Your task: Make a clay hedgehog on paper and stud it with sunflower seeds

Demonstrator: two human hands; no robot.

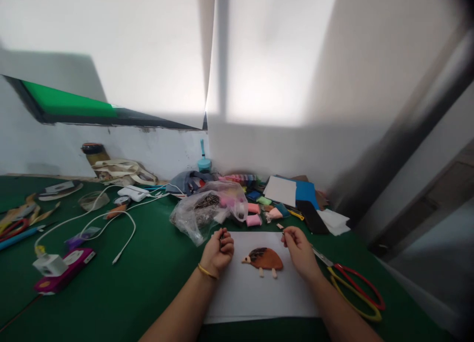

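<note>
Surface: green table cover against a white wall; white paper sheet laid at the near edge.
Left hand: resting on the sheet's left part, curled closed around a small dark piece, just left of the figure.
Right hand: on the sheet's right part, fingertips pinched narrow; anything between them too small to tell.
Hedgehog figure: brown clay, flat on the sheet between both hands, touching neither; dark patch on the back.
Scissors: red and yellow handles, just right of the right hand, partly off the sheet.
Plastic bag: beyond the sheet, dark seed-like pieces inside; pink clay lumps beside it.
Handling, as judged: soft body likely to dent; light pressure advised, one piece at a time, wrists braced on the sheet.
</note>
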